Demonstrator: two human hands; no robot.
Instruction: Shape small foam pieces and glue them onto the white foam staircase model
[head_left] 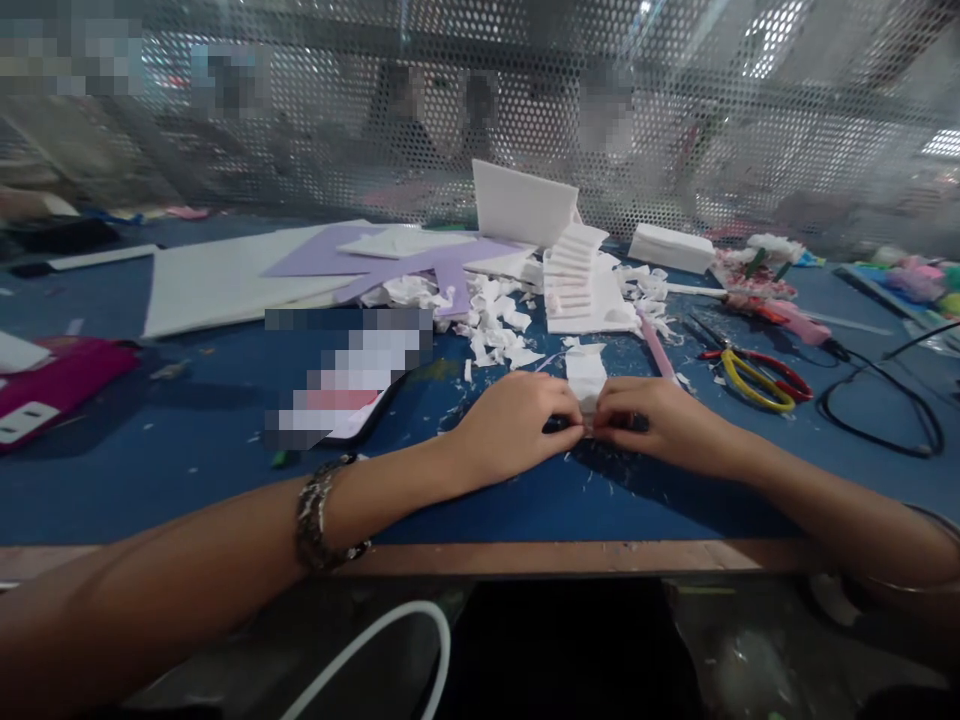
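Pinched nearly closed, the left hand (510, 425) and the right hand (656, 420) have hold of one small white piece (585, 368), one hand at each side of its low end. Some of the fingertips are hard to see. The piece is right between the two hands, near the front of the blue table (420, 515). It looks flat, pale and thin, a bit longer than it is wide, with a rough flap at the top. Its low end looks darker, and I cannot tell if it touches the table.

Just past it lies one pile of ridged white strips (574, 280), set like little steps. White scraps (499, 320) lie around, too many to count. Behind the strips stands one white board (521, 205), tilted a bit, and one white block (673, 248) lies to the right.

One pink stick (658, 350) is near the right hand. Farther right are two tool handles, one yellow handle (754, 390) and one red handle (787, 375); I cannot tell if they are one tool or two. One phone (356, 420) is on the left, and one dark bracelet (313, 515) is around the left wrist
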